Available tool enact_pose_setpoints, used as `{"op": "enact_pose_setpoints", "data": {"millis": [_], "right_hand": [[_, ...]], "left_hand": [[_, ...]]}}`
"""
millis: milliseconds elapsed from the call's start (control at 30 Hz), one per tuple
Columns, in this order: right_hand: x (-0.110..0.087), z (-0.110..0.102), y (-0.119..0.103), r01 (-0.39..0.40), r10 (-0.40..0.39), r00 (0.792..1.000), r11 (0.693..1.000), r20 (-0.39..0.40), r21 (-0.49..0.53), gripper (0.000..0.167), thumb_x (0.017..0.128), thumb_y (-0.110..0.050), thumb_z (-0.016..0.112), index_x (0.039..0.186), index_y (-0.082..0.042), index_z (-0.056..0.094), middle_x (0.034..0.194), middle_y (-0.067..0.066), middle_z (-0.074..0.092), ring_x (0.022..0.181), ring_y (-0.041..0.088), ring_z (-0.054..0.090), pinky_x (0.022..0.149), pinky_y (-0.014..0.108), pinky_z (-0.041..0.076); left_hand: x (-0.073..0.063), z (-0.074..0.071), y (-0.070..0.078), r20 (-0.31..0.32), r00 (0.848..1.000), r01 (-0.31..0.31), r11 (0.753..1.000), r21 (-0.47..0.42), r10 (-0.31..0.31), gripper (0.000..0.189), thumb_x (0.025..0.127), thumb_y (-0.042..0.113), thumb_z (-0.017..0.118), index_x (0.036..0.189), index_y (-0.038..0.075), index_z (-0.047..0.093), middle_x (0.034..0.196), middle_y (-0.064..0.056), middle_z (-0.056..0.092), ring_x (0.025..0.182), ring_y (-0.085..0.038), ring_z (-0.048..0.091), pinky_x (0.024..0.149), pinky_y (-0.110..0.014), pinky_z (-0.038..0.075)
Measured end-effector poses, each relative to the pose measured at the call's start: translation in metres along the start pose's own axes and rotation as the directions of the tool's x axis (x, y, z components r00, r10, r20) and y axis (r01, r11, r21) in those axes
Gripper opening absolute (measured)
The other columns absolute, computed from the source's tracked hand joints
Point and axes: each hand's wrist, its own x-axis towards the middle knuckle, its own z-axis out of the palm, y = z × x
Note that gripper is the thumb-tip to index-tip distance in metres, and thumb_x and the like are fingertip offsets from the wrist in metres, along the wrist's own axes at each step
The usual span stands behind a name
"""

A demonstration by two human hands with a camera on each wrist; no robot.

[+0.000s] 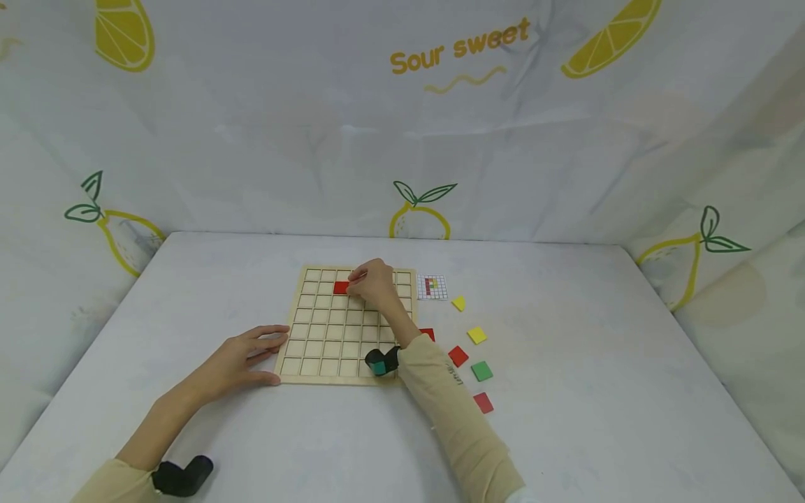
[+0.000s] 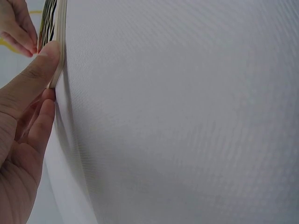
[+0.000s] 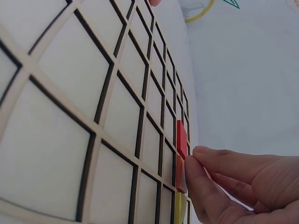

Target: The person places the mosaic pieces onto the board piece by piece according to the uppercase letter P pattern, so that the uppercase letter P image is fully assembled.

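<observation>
A square wooden grid board [image 1: 314,367] lies on the white table. My left hand [image 1: 235,360] rests against its left edge, fingers spread, thumb at the near left corner; in the left wrist view the thumb [image 2: 44,58] touches the board's rim. Over the far rows, my right hand [image 1: 377,283] has thumb and fingertips close together at the red tiles. One red tile [image 3: 181,138] sits at the grid beside these fingertips. They pinch at a second, orange-red tile [image 3: 181,173], partly covered by a finger. A yellow tile [image 3: 179,205] shows just beyond it.
A small printed pattern card [image 1: 432,287] lies right of the board. Loose tiles are scattered further right: yellow triangle [image 1: 459,303], yellow square [image 1: 477,335], green square [image 1: 481,370] and several red ones [image 1: 483,402]. A lemon-print cloth [image 1: 314,140] hangs behind the table.
</observation>
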Motion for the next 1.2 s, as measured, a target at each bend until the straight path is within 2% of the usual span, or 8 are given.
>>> {"op": "enact_pose_setpoints", "data": {"millis": [200, 300, 533, 667, 800, 967, 1100, 1200], "right_hand": [[-0.005, -0.011, 0.005, 0.012, -0.012, 1.0, 0.999, -0.008, 0.044, 0.015, 0.082, 0.003, 0.072, 0.097, 0.006, 0.071, 0.088, 0.018, 0.071, 0.085, 0.028, 0.067, 0.072, 0.027, 0.06], [-0.008, -0.017, 0.009, 0.003, -0.004, 1.0, 0.993, 0.009, 0.114, 0.018, 0.084, 0.003, 0.07, 0.102, 0.007, 0.07, 0.094, 0.02, 0.07, 0.09, 0.029, 0.066, 0.076, 0.03, 0.061], [-0.017, -0.037, 0.016, -0.039, 0.014, 0.997, 0.95, 0.082, 0.311, 0.027, 0.088, 0.007, 0.064, 0.114, 0.013, 0.063, 0.108, 0.026, 0.065, 0.096, 0.03, 0.065, 0.086, 0.038, 0.06], [-0.024, -0.052, 0.019, -0.059, 0.015, 0.992, 0.931, 0.124, 0.359, 0.029, 0.089, 0.006, 0.063, 0.117, 0.014, 0.06, 0.114, 0.027, 0.062, 0.097, 0.025, 0.065, 0.089, 0.036, 0.059], [-0.031, -0.065, 0.023, -0.093, 0.039, 0.989, 0.913, 0.143, 0.397, 0.03, 0.09, 0.006, 0.061, 0.119, 0.014, 0.058, 0.118, 0.027, 0.06, 0.1, 0.028, 0.064, 0.089, 0.031, 0.059], [-0.04, -0.08, 0.027, -0.124, 0.079, 0.988, 0.915, 0.13, 0.384, 0.03, 0.091, 0.006, 0.061, 0.12, 0.013, 0.058, 0.119, 0.024, 0.06, 0.103, 0.028, 0.063, 0.089, 0.03, 0.058], [-0.048, -0.09, 0.028, -0.127, 0.098, 0.989, 0.942, 0.108, 0.31, 0.028, 0.091, 0.004, 0.062, 0.118, 0.01, 0.061, 0.119, 0.021, 0.061, 0.1, 0.023, 0.063, 0.089, 0.03, 0.058], [-0.055, -0.096, 0.03, -0.118, 0.094, 0.99, 0.959, 0.103, 0.259, 0.027, 0.091, 0.002, 0.063, 0.117, 0.008, 0.062, 0.119, 0.02, 0.061, 0.102, 0.025, 0.062, 0.091, 0.032, 0.057]], "left_hand": [[0.001, 0.0, 0.0, 0.006, 1.0, -0.008, 1.0, -0.008, 0.008, 0.067, 0.072, 0.008, 0.082, 0.126, -0.018, 0.052, 0.14, -0.025, 0.043, 0.122, -0.041, 0.048, 0.097, -0.033, 0.051], [0.002, 0.0, 0.0, 0.005, 1.0, -0.013, 1.0, 0.011, 0.013, 0.067, 0.072, 0.008, 0.082, 0.126, -0.017, 0.052, 0.139, -0.025, 0.044, 0.122, -0.041, 0.048, 0.096, -0.033, 0.052], [0.003, 0.001, 0.001, -0.003, 1.0, -0.02, 0.999, 0.03, 0.02, 0.067, 0.071, 0.008, 0.082, 0.125, -0.018, 0.052, 0.138, -0.026, 0.044, 0.121, -0.043, 0.048, 0.095, -0.032, 0.053], [0.002, 0.001, 0.001, -0.008, 1.0, -0.021, 0.999, 0.029, 0.021, 0.067, 0.07, 0.009, 0.082, 0.124, -0.019, 0.052, 0.138, -0.027, 0.044, 0.119, -0.043, 0.049, 0.095, -0.032, 0.053], [0.0, 0.001, 0.001, -0.009, 1.0, -0.015, 0.999, 0.037, 0.015, 0.067, 0.07, 0.009, 0.082, 0.125, -0.018, 0.053, 0.139, -0.026, 0.044, 0.121, -0.041, 0.049, 0.096, -0.031, 0.052], [-0.001, 0.0, 0.001, -0.005, 1.0, -0.013, 1.0, 0.027, 0.013, 0.067, 0.071, 0.009, 0.082, 0.124, -0.018, 0.053, 0.139, -0.025, 0.043, 0.121, -0.041, 0.048, 0.096, -0.032, 0.051], [0.0, 0.0, 0.003, -0.008, 1.0, 0.003, 0.999, 0.039, -0.002, 0.066, 0.071, 0.012, 0.082, 0.124, -0.017, 0.054, 0.14, -0.024, 0.044, 0.122, -0.041, 0.048, 0.096, -0.032, 0.052], [0.0, 0.001, 0.002, -0.01, 1.0, 0.001, 0.999, 0.046, 0.0, 0.067, 0.071, 0.012, 0.082, 0.124, -0.016, 0.054, 0.14, -0.024, 0.044, 0.121, -0.041, 0.048, 0.096, -0.032, 0.052]]}}
